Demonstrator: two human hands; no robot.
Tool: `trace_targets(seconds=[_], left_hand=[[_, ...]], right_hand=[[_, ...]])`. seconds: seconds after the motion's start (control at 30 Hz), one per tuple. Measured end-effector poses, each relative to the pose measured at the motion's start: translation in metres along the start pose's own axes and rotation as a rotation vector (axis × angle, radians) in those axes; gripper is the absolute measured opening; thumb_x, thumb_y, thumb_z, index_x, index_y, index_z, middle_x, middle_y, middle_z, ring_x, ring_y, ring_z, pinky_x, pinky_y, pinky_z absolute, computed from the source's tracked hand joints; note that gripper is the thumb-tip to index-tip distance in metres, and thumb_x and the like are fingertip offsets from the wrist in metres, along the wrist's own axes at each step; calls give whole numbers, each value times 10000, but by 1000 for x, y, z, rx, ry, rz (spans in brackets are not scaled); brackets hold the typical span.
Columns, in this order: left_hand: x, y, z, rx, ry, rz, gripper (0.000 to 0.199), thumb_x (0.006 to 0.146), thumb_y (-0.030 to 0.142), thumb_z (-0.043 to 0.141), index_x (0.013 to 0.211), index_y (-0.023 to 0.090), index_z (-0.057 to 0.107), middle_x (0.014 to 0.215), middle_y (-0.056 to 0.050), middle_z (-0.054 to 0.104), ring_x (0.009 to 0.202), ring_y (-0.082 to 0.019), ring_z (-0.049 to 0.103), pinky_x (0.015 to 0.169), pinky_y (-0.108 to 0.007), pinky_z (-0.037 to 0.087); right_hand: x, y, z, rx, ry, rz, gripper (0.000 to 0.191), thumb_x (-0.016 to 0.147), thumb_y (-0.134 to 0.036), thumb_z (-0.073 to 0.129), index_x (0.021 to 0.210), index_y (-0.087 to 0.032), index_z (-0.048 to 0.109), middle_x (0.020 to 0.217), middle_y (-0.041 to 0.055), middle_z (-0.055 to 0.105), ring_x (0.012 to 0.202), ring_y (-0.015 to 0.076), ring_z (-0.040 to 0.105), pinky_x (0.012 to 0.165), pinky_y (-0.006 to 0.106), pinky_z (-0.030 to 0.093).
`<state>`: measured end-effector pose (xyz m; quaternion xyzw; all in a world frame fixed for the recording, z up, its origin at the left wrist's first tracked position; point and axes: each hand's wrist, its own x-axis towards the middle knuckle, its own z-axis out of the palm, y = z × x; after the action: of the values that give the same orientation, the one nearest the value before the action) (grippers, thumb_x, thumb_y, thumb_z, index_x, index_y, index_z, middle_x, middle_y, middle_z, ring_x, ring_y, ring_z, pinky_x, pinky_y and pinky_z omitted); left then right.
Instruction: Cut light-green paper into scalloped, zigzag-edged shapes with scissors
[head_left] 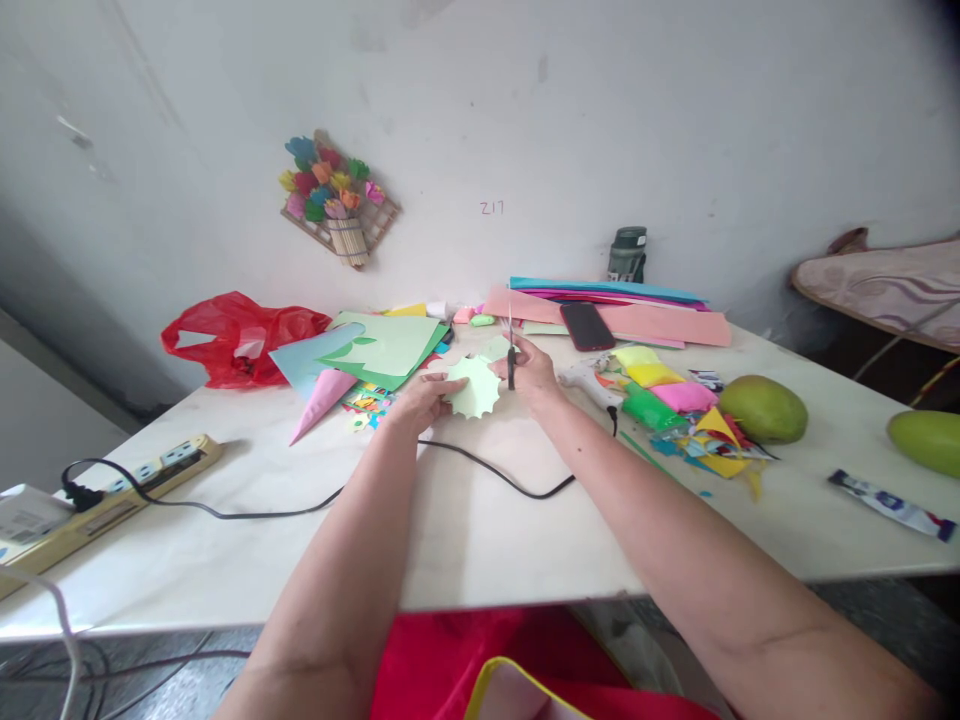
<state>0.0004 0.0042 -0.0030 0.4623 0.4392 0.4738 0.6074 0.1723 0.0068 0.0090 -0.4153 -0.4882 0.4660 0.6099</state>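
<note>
Pinched between the thumb and fingers of my left hand (426, 400) is a pale green paper cutout (475, 388) with a scalloped edge. My right hand (531, 370) is closed on scissors (511, 365) with dark handles, their blades pointing up and away from me. The scissors are beside the cutout's right edge; whether the blades touch paper I cannot tell. Another bit of pale green paper shows behind the cutout, near my right fingers. Left of my left hand lie green paper sheets (386, 345) and a pink paper cone (321, 400).
A black cord (495, 472) crosses the table from a power strip (161, 465). A red plastic bag (240, 335) sits back left. At right are a phone (586, 326), clay packs (660, 385), a green mango (763, 408) and a tube (892, 505). A bottle (627, 254) stands behind stacked paper.
</note>
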Motion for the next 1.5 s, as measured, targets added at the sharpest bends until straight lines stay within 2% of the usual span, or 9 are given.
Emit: trace_targets(seconds=[0.2, 0.47, 0.6, 0.67, 0.8, 0.9, 1.07, 1.2, 1.5], left_hand=[[6, -3, -5, -74, 111, 132, 312, 518, 212, 775, 770, 118, 616, 670, -53, 649, 550, -133, 603, 481, -209, 457], [3, -1, 0, -26, 66, 164, 328, 504, 218, 780, 765, 107, 614, 686, -61, 650, 587, -154, 617, 544, -238, 500], [0, 2, 5, -241, 128, 138, 299, 576, 330, 734, 765, 153, 585, 508, 30, 561, 443, -105, 547, 553, -268, 520], [-1, 2, 7, -358, 69, 92, 273, 625, 351, 695, 799, 179, 576, 459, 66, 512, 431, -99, 540, 638, -324, 539], [-1, -4, 13, -352, -104, 50, 249, 640, 223, 691, 855, 152, 587, 690, -19, 647, 658, -168, 646, 779, -378, 519], [2, -9, 19, -278, -26, 84, 264, 635, 166, 696, 874, 127, 592, 759, -52, 661, 697, -185, 656, 753, -339, 534], [5, -9, 18, -194, 68, 152, 230, 651, 196, 699, 831, 105, 586, 672, -54, 634, 697, -196, 657, 702, -329, 556], [5, -7, 12, -202, 75, 246, 297, 636, 179, 710, 894, 102, 586, 808, -77, 652, 739, -189, 655, 729, -333, 554], [10, -8, 0, -243, 171, 285, 350, 583, 185, 747, 880, 83, 593, 838, -83, 653, 729, -185, 649, 706, -329, 560]], right_hand=[[-6, -7, -2, 14, -55, 118, 600, 551, -82, 697, 1128, -128, 536, 507, -79, 524, 442, 71, 501, 489, 199, 442], [-2, -6, -10, -57, -148, 130, 660, 521, -62, 707, 1153, -120, 526, 508, -68, 544, 421, 64, 478, 443, 180, 410], [-1, -7, -7, -21, -21, 72, 642, 520, -86, 692, 1141, -132, 538, 498, -82, 527, 413, 68, 475, 456, 198, 426], [1, -5, -6, 24, 56, 36, 632, 525, -121, 686, 1139, -141, 535, 501, -88, 524, 413, 72, 484, 469, 209, 436], [4, 3, -3, 54, 111, -33, 588, 534, -186, 672, 1108, -159, 548, 506, -94, 515, 429, 88, 516, 481, 221, 441], [3, 7, 0, 23, 93, -39, 557, 544, -205, 677, 1085, -171, 554, 510, -92, 515, 429, 97, 531, 462, 216, 430], [-1, 0, -3, -98, -23, 154, 588, 560, -214, 731, 1092, -138, 490, 523, -46, 568, 390, 93, 519, 354, 175, 342], [0, -3, -14, -233, -197, 234, 413, 603, -366, 733, 872, -133, 524, 507, 9, 579, 369, 89, 503, 291, 157, 228], [3, -9, -37, -317, -559, 219, 447, 664, -568, 617, 747, -144, 503, 583, 52, 623, 435, 110, 567, 305, 161, 316]])
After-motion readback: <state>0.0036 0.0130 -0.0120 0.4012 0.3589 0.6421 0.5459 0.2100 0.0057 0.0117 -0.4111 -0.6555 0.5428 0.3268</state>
